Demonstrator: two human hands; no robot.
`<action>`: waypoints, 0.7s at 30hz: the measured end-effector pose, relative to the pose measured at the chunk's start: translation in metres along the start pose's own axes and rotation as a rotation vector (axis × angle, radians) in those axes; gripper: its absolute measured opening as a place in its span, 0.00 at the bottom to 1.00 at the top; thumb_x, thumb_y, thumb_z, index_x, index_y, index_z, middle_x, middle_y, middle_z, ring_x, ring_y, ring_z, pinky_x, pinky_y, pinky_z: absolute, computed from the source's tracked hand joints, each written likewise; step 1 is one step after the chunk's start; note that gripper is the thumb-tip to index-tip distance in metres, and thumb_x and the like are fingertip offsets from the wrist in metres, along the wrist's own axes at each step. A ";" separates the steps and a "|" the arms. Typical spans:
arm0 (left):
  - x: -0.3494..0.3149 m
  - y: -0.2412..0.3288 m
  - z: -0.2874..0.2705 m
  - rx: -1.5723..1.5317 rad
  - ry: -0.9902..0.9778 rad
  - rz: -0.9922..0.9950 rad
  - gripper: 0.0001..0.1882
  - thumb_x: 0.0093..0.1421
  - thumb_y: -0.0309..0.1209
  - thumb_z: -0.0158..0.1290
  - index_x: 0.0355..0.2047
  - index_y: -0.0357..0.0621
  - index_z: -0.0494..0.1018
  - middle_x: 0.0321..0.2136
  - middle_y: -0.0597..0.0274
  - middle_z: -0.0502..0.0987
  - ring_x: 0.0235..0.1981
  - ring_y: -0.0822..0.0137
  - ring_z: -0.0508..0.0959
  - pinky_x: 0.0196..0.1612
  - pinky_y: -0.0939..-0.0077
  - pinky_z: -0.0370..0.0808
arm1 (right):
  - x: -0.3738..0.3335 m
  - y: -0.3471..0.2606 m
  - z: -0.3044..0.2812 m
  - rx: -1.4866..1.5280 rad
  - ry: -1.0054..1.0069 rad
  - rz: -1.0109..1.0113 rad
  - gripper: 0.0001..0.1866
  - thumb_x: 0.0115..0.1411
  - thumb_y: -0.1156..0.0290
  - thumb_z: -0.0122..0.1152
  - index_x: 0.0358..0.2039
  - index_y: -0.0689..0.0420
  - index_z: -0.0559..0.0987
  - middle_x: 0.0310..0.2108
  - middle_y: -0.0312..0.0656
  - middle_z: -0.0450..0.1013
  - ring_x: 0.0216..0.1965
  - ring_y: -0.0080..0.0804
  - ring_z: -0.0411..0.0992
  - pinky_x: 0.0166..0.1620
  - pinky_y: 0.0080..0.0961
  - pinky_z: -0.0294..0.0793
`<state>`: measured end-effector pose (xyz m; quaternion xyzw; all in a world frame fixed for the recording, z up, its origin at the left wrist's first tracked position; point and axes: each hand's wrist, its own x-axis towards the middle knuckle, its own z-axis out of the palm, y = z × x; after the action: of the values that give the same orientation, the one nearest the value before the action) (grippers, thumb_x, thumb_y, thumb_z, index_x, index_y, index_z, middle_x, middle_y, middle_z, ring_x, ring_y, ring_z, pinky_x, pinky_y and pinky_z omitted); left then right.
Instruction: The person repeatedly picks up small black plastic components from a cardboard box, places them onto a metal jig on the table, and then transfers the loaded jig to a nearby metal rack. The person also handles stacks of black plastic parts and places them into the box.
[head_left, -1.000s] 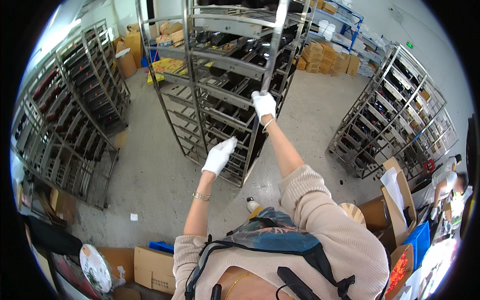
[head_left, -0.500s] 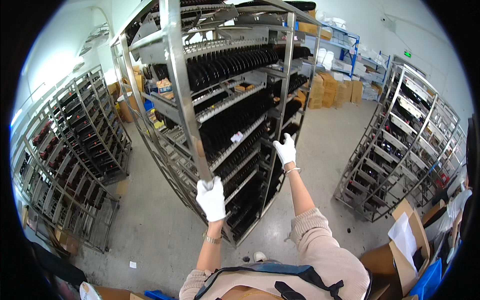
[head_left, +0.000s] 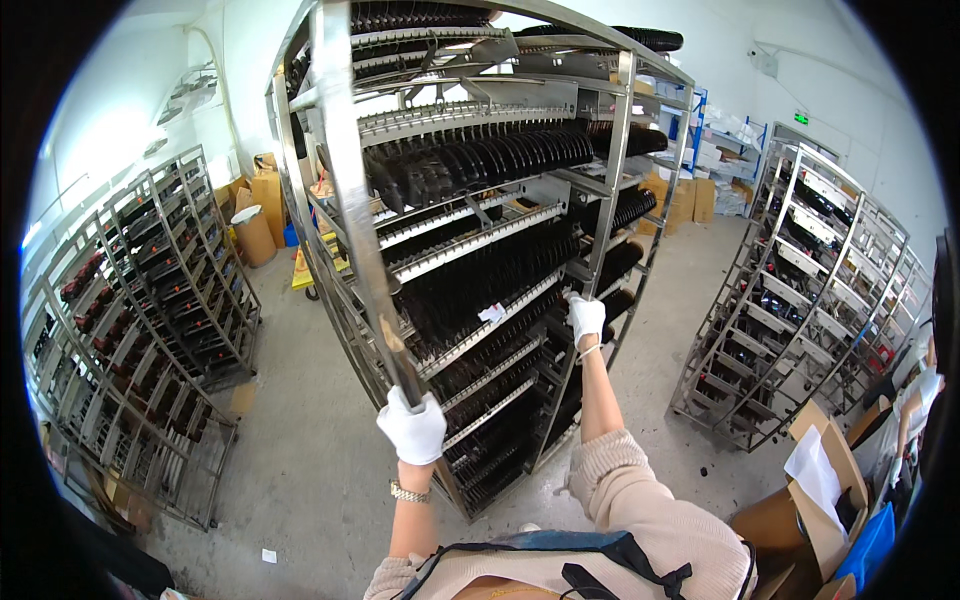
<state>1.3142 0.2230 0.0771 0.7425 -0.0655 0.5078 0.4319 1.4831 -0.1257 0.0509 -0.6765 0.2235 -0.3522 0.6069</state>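
L hand (head_left: 412, 428) gripping near post (head_left: 360, 200) of metal rack (head_left: 480, 243); R hand (head_left: 587, 320) at next post (head_left: 609, 180), can't tell if clenched. Rack's upright right in front, w/ blk pcs (head_left: 480, 165) inside, btwn L-side racks (head_left: 140, 325) & R-side rack (head_left: 803, 255).

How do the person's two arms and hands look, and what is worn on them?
The left hand and right hand wear white gloves. On the left side there is also a metal link band; on the right, a thin pale bangle. The beige knit sleeves are ribbed.
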 end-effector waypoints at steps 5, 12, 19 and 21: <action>0.015 -0.030 -0.060 0.070 0.042 -0.105 0.09 0.53 0.21 0.59 0.35 0.35 0.74 0.18 0.50 0.78 0.17 0.53 0.80 0.23 0.64 0.75 | -0.093 -0.016 -0.013 -0.061 0.099 0.024 0.14 0.54 0.64 0.66 0.26 0.65 0.82 0.18 0.44 0.76 0.22 0.30 0.73 0.31 0.34 0.73; 0.038 -0.061 -0.118 -0.066 0.015 -0.492 0.14 0.63 0.33 0.57 0.30 0.32 0.71 0.18 0.66 0.68 0.21 0.74 0.62 0.23 0.70 0.64 | -0.190 -0.027 -0.026 -0.179 0.093 -0.052 0.19 0.57 0.57 0.63 0.25 0.64 0.81 0.21 0.54 0.77 0.26 0.52 0.78 0.32 0.41 0.74; 0.045 -0.061 -0.114 -0.096 -0.036 -0.513 0.18 0.64 0.38 0.59 0.28 0.33 0.72 0.16 0.64 0.68 0.20 0.71 0.62 0.25 0.66 0.64 | -0.167 -0.122 -0.138 -0.973 -0.741 -0.453 0.32 0.55 0.37 0.58 0.33 0.57 0.85 0.33 0.52 0.81 0.38 0.49 0.80 0.48 0.44 0.76; 0.040 -0.080 -0.109 -0.078 0.013 -0.531 0.19 0.64 0.40 0.59 0.31 0.32 0.74 0.16 0.64 0.68 0.20 0.72 0.62 0.24 0.67 0.64 | -0.151 -0.199 -0.184 -0.358 -0.731 -0.839 0.15 0.64 0.58 0.53 0.32 0.50 0.85 0.28 0.40 0.80 0.29 0.35 0.78 0.38 0.30 0.78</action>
<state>1.3002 0.3635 0.0759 0.7131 0.1148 0.3786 0.5788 1.2225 -0.1050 0.2170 -0.8769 -0.2313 -0.2627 0.3295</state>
